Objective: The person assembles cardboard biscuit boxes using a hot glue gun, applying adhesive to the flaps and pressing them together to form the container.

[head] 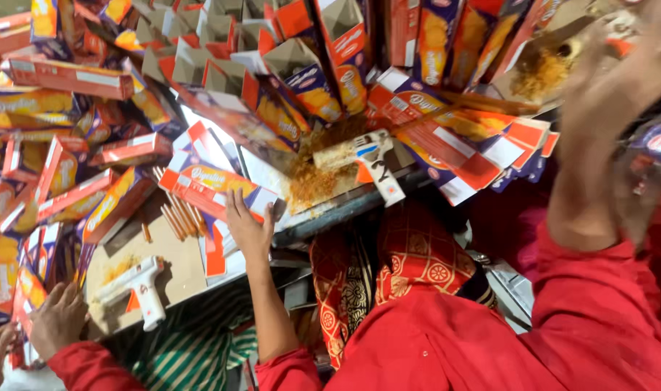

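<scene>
While L hand (247,232) rests on 1 orange box (211,187), 2 glue guns (138,286) lie nr.

Warm, fairly bright light falls on my desk (164,271) from above, with soft shadows. My right hand (620,80) smears into motion blur, and the edges bend outward.

The left hand (247,228) lies flat, fingers spread, on a flat orange, white and blue cardboard carton (213,187) at the edge of the bench (178,271). The right hand (609,80) is raised at the upper right, blurred, so its grip cannot be told. A white glue gun (138,286) lies on the brown cardboard sheet beside a row of tan glue sticks (177,217). Heaps of open orange cartons (287,65) crowd the bench. Another person's hand (57,318) rests at the lower left.
</scene>
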